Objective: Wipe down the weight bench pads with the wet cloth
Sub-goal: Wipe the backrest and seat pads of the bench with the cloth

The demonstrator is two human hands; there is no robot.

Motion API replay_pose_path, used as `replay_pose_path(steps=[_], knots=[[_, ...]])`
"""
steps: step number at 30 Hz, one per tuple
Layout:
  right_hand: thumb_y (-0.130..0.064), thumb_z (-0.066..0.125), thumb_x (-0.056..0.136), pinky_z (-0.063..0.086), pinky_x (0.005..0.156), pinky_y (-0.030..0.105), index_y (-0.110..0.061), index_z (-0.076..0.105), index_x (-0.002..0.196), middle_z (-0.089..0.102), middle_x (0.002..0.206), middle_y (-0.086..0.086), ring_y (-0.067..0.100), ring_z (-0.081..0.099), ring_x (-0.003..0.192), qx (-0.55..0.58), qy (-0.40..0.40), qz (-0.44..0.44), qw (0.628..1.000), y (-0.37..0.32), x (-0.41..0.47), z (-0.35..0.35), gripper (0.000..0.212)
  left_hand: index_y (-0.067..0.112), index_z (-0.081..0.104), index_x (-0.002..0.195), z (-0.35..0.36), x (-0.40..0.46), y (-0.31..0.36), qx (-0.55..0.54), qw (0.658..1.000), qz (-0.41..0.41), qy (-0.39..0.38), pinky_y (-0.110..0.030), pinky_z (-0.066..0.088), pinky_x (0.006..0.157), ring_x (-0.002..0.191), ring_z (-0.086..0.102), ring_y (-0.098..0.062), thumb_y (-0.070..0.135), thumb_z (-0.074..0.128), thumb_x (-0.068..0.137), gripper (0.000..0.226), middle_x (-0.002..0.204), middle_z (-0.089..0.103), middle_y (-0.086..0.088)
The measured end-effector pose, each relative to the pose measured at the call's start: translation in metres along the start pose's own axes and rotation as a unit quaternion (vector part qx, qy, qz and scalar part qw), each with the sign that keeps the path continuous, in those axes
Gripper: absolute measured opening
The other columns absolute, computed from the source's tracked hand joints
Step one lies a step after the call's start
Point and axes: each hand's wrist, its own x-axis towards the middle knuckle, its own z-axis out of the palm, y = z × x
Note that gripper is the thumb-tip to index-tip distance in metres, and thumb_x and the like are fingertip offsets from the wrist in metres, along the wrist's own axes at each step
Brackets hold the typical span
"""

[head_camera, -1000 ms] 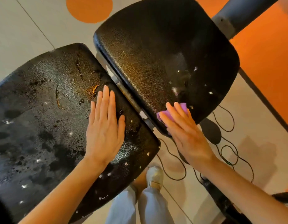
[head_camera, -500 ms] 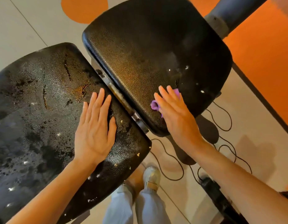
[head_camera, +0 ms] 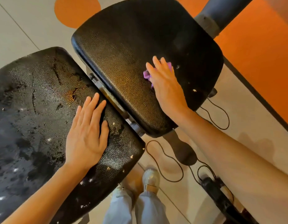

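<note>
Two black leather bench pads fill the view. The cracked, wet-looking back pad [head_camera: 35,113] lies at the left, and my left hand [head_camera: 86,133] rests flat on it with fingers together, holding nothing. The seat pad [head_camera: 123,50] sits at the upper right, flecked with white specks. My right hand [head_camera: 167,88] presses a purple cloth [head_camera: 146,75] flat against the seat pad; only the cloth's edges show past the fingers. A metal hinge gap [head_camera: 114,101] separates the pads.
A grey upright post [head_camera: 220,10] stands behind the seat pad. Black cords [head_camera: 165,159] loop on the tiled floor beside the bench foot [head_camera: 183,151]. A black frame bar [head_camera: 220,198] lies at the lower right. My shoe [head_camera: 150,180] stands below the pads.
My right hand has slid the purple cloth from the seat pad's near edge up toward its middle. My left hand has stayed flat on the back pad.
</note>
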Motion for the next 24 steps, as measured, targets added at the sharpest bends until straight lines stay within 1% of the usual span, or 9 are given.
replay_pose_path(steps=[3, 7, 9, 13, 16, 19, 21, 22, 24], knots=[[-0.017, 0.041, 0.099, 0.024, 0.116, 0.049, -0.012, 0.041, 0.140, 0.034, 0.149, 0.011, 0.024, 0.021, 0.143, -0.054, 0.046, 0.040, 0.997, -0.006, -0.007, 0.004, 0.041, 0.011, 0.032, 0.152, 0.002, 0.000, -0.001, 0.005, 1.000, 0.000, -0.002, -0.033, 0.002, 0.126, 0.154, 0.009, -0.018, 0.032, 0.032, 0.102, 0.054, 0.164, 0.020, -0.004], [-0.017, 0.043, 0.098, 0.018, 0.119, 0.044, -0.014, 0.039, 0.140, 0.036, 0.148, 0.009, 0.026, 0.025, 0.142, -0.087, 0.002, -0.015, 0.996, -0.014, -0.108, 0.002, 0.043, 0.010, 0.034, 0.152, 0.000, 0.000, -0.001, -0.002, 1.000, 0.000, -0.003, -0.034, 0.004, 0.126, 0.154, 0.011, -0.018, 0.032, 0.033, 0.102, 0.055, 0.164, 0.021, -0.005], [-0.011, 0.048, 0.096, 0.020, 0.118, 0.045, -0.012, 0.040, 0.139, 0.041, 0.145, 0.011, 0.026, 0.030, 0.140, -0.119, -0.007, -0.045, 0.992, 0.002, -0.084, 0.000, 0.044, 0.010, 0.034, 0.151, 0.000, 0.000, -0.001, -0.002, 1.000, 0.002, -0.006, -0.034, 0.005, 0.126, 0.154, 0.011, -0.018, 0.032, 0.033, 0.102, 0.055, 0.164, 0.021, -0.005], [-0.009, 0.050, 0.094, 0.022, 0.117, 0.041, -0.011, 0.036, 0.141, 0.035, 0.148, 0.011, 0.027, 0.027, 0.140, -0.140, 0.045, 0.074, 0.986, 0.016, 0.016, -0.007, 0.049, 0.011, 0.034, 0.152, 0.001, 0.000, -0.002, -0.004, 1.000, 0.001, -0.004, -0.034, 0.005, 0.126, 0.154, 0.010, -0.018, 0.031, 0.034, 0.102, 0.054, 0.164, 0.020, -0.003], [-0.015, 0.042, 0.099, 0.025, 0.116, 0.046, -0.011, 0.036, 0.142, 0.033, 0.150, 0.012, 0.027, 0.023, 0.142, -0.114, 0.067, 0.090, 0.987, 0.003, -0.020, 0.001, 0.044, 0.012, 0.034, 0.152, 0.002, 0.001, -0.003, -0.009, 1.000, 0.002, -0.002, -0.034, 0.005, 0.126, 0.154, 0.010, -0.018, 0.030, 0.035, 0.102, 0.053, 0.164, 0.020, -0.002], [-0.013, 0.053, 0.093, 0.028, 0.115, 0.047, -0.010, 0.040, 0.140, 0.037, 0.148, 0.012, 0.028, 0.027, 0.141, -0.127, 0.002, 0.022, 0.992, -0.019, -0.101, 0.000, 0.049, 0.012, 0.034, 0.152, 0.001, 0.000, -0.003, -0.015, 1.000, -0.003, -0.004, -0.033, 0.004, 0.126, 0.154, 0.010, -0.018, 0.030, 0.035, 0.101, 0.054, 0.164, 0.020, -0.002], [-0.010, 0.053, 0.091, 0.031, 0.113, 0.046, -0.009, 0.042, 0.138, 0.042, 0.144, 0.012, 0.029, 0.033, 0.138, -0.143, -0.025, -0.035, 0.989, 0.001, -0.089, -0.008, 0.048, 0.012, 0.034, 0.152, 0.001, 0.001, -0.003, -0.017, 1.000, -0.004, -0.008, -0.033, 0.003, 0.126, 0.154, 0.010, -0.018, 0.030, 0.035, 0.101, 0.054, 0.164, 0.020, -0.002], [-0.010, 0.049, 0.094, 0.032, 0.112, 0.046, -0.010, 0.044, 0.136, 0.045, 0.141, 0.013, 0.029, 0.037, 0.136, -0.158, -0.021, -0.020, 0.987, 0.011, -0.068, -0.011, 0.043, 0.012, 0.034, 0.152, 0.001, 0.001, -0.003, -0.018, 1.000, -0.004, -0.011, -0.032, 0.002, 0.126, 0.154, 0.010, -0.018, 0.030, 0.035, 0.101, 0.054, 0.164, 0.020, -0.002], [-0.009, 0.048, 0.094, 0.032, 0.112, 0.046, -0.011, 0.041, 0.136, 0.044, 0.141, 0.014, 0.030, 0.036, 0.135, -0.163, 0.035, 0.071, 0.983, 0.021, -0.024, -0.013, 0.043, 0.013, 0.034, 0.152, 0.000, 0.000, -0.004, -0.021, 1.000, -0.008, -0.012, -0.032, 0.002, 0.126, 0.154, 0.009, -0.017, 0.030, 0.036, 0.101, 0.054, 0.164, 0.020, -0.002]])
